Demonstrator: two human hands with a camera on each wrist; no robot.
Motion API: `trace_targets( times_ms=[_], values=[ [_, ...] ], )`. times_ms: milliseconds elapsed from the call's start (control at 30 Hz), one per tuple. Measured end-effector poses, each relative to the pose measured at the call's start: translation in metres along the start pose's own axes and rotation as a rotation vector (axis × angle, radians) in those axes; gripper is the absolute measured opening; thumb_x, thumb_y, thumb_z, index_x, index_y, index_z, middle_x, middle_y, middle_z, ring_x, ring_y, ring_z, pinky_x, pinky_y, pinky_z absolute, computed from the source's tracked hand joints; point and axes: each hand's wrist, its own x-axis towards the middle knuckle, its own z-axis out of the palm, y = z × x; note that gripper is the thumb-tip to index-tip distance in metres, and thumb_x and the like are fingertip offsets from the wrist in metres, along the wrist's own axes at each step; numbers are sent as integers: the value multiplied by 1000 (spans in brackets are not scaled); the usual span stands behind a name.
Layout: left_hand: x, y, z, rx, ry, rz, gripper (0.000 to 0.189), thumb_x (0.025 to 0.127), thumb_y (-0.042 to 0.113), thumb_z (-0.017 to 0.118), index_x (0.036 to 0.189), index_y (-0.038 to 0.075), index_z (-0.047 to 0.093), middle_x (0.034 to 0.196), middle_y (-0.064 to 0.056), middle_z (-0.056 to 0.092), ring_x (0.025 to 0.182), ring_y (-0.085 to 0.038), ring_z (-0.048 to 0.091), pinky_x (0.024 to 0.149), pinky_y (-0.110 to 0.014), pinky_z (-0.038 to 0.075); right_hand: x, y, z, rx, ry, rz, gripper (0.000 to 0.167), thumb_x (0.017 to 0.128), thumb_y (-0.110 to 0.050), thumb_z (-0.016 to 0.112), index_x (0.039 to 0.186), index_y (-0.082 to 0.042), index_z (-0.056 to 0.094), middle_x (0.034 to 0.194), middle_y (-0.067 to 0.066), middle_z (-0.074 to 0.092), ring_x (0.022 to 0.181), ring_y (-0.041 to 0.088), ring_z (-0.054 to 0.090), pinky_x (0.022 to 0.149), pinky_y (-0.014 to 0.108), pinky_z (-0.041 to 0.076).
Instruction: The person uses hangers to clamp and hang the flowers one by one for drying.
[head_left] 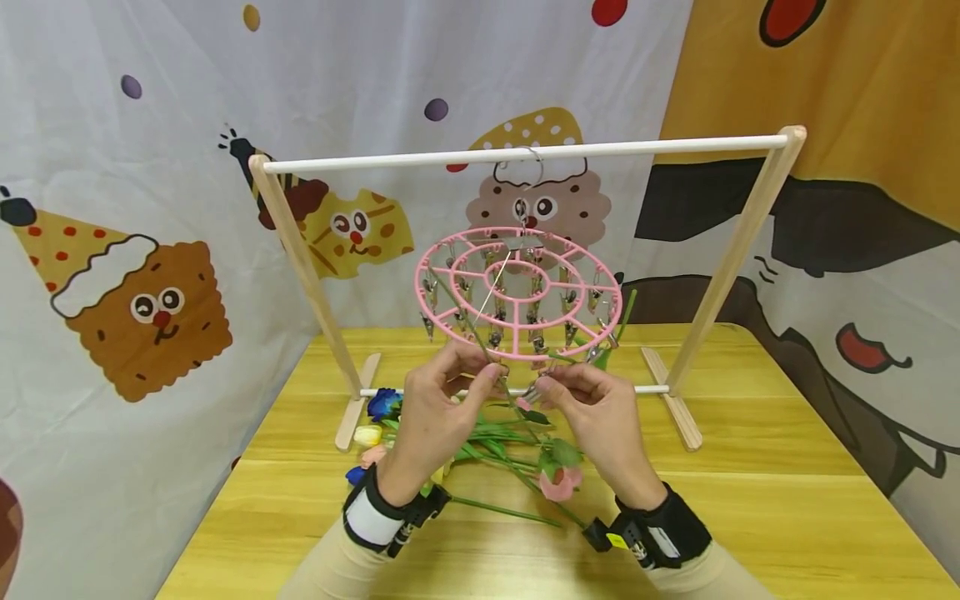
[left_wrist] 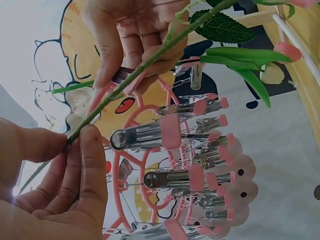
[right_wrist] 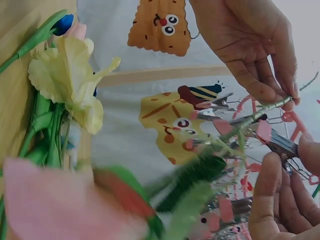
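My left hand [head_left: 442, 400] pinches the long green stem [left_wrist: 155, 57] of an artificial flower between thumb and fingers. The stem slants downward past the right hand to a pink bloom [head_left: 561, 483] with leaves, low over the table. My right hand [head_left: 596, 412] pinches a metal clip [right_wrist: 276, 141] with pink tips, close beside the stem and overlapping it in the left wrist view. Above both hands hangs a round pink drying rack [head_left: 516, 315], with many metal clips [left_wrist: 145, 137] dangling from it. Green leaves [left_wrist: 235, 55] with a pink bud hang near the rack's edge.
A wooden stand [head_left: 300, 267] with a white crossbar [head_left: 405, 158] carries the rack by its hook. Several artificial flowers lie on the wooden table [head_left: 780, 492], among them a blue one [head_left: 384, 403] and a yellow one [right_wrist: 67, 75]. A printed cloth [head_left: 180, 467] hangs behind.
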Motion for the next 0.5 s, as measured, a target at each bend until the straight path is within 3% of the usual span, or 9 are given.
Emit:
trace_targets(
  times_ms=[267, 500],
  values=[
    [0, 0, 1, 21, 7, -5, 6, 112, 4, 78, 118, 5, 77, 110, -12, 87, 96, -28, 87, 83, -32, 75, 0, 4, 11, 61, 114, -26, 16, 108, -4, 83, 121, 5, 84, 96, -13, 89, 79, 10, 85, 83, 29, 73],
    [0, -1, 2, 19, 16, -3, 7, 111, 5, 79, 118, 5, 77, 109, -12, 87, 95, -27, 88, 81, -31, 75, 3, 1, 17, 172, 163, -52, 13, 108, 2, 81, 116, 11, 82, 98, -4, 90, 78, 11, 85, 80, 30, 73]
  ],
)
